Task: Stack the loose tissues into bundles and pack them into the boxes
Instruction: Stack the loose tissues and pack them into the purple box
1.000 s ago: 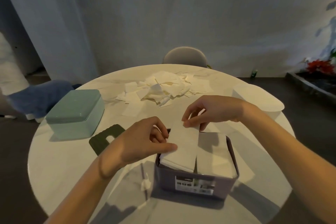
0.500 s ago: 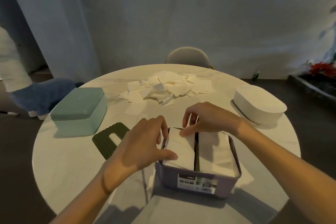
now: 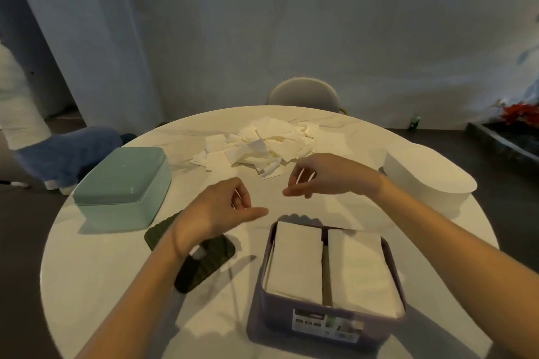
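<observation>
— What are our hands doing?
— Our left hand (image 3: 224, 207) and right hand (image 3: 323, 175) float over the table (image 3: 102, 271), fingers loosely curled, holding nothing.
— Where are the tissues?
— Two bundles (image 3: 297, 259) sit in the purple box (image 3: 320, 329). Loose tissues (image 3: 262, 143) lie behind.

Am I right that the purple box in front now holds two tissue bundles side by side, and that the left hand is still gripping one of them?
Not quite. The purple box does hold two tissue bundles side by side, but the head view shows the left hand lifted clear of them, holding nothing, as is the right hand.
</observation>
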`<state>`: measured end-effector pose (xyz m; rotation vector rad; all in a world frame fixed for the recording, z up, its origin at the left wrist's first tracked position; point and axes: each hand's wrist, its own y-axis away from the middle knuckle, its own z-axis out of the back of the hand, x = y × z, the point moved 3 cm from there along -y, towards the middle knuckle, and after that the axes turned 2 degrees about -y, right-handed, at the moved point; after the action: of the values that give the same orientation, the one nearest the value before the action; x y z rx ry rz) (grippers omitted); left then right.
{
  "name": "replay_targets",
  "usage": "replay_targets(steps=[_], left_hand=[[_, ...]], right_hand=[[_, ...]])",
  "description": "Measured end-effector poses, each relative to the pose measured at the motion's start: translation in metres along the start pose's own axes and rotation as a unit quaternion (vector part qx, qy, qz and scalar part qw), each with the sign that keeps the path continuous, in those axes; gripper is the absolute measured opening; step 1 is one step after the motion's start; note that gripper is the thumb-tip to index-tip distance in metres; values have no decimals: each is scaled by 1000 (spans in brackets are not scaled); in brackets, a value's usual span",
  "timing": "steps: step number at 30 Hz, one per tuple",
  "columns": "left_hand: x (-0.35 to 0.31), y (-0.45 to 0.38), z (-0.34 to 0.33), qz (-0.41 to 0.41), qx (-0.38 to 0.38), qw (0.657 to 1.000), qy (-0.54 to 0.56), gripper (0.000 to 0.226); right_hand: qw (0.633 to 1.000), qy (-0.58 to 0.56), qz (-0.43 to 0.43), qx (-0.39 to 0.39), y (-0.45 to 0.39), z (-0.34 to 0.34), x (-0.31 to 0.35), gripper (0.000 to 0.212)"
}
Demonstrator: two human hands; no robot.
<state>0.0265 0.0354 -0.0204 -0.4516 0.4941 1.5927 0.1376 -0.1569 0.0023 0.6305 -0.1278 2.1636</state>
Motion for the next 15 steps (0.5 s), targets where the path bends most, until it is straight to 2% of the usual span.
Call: replay_targets(steps=[5,8,11,13,15], left_hand=[[38,-71,-11,85,-106,990,44,29],[51,-107,-23,134,-166,965,155,24],[55,-123,-38,128,-239,924,270,14],[57,-130,-45,106,-275,918,264,10],[58,-138,-47,86,-275,920,266,8]], right_hand=[[996,53,26,-61,-77,-15,-25,46],[981,152,75,-97,-119,-27,-35,59],[957,234,128,-112,-147,-34,-35,62],[939,288,151,-112,-164,-39,-37,60],[926,321,162,-117,-176,-41,-40,53]])
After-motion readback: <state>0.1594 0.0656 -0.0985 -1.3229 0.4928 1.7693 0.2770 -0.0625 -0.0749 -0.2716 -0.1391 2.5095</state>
